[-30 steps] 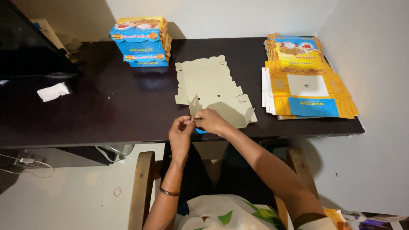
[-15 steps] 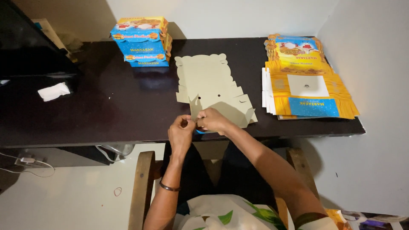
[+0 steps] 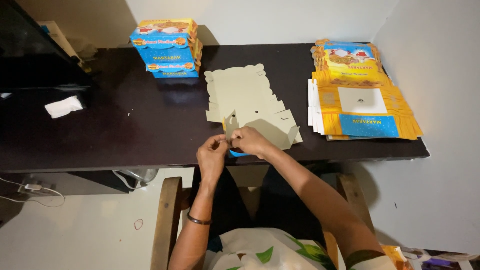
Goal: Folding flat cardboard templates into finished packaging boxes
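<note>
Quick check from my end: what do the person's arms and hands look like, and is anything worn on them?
Both hands are bare, no gloves or visible rings. The left hand leads to a bare forearm with a thin dark bangle at the wrist. The right hand has a bare forearm too; a short sleeve, white with green leaf print and a dark band, starts near the shoulder.

This looks like a plain room in a home used as a makeshift packing spot: a dark wooden table (image 3: pixel 100 135) pushed against bare white walls, with a wooden chair (image 3: pixel 167 220) on a pale tiled floor. At about 11 o'clock sits a stack of folded blue-and-orange boxes (image 3: pixel 167 47), and at 2 o'clock a pile of flat printed box blanks (image 3: pixel 357 97). Loose cables (image 3: pixel 25 192) trail under the table at 8 o'clock.
</note>
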